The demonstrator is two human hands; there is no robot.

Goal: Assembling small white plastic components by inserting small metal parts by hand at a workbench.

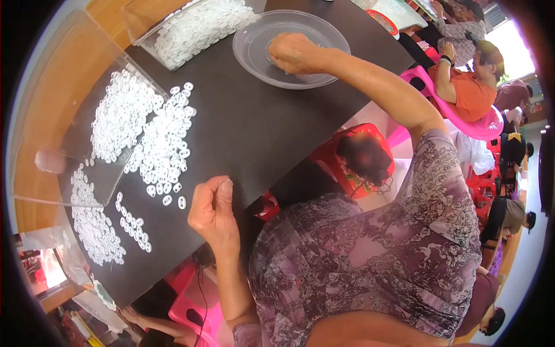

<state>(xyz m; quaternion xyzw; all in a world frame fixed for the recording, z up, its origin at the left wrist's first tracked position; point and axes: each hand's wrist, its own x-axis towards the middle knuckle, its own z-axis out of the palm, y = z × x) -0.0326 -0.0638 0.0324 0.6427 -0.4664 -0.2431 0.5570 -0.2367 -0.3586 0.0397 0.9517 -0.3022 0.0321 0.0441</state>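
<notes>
My right hand is closed, fingers bunched and pointing down, inside a round clear plastic dish on the far part of the dark table. Whatever its fingertips hold is hidden. Close to the table's near edge, my left hand is curled with the thumb pressed against the fingers; anything in it cannot be made out. Small white oval pieces with two dark holes lie in a loose pile left of that hand. A smaller group of them sits nearer me.
A clear box full of white pieces stands beside the dish. A large clear plastic bin rests at the left, with more pieces seen through it. A red stool and seated person are at the right.
</notes>
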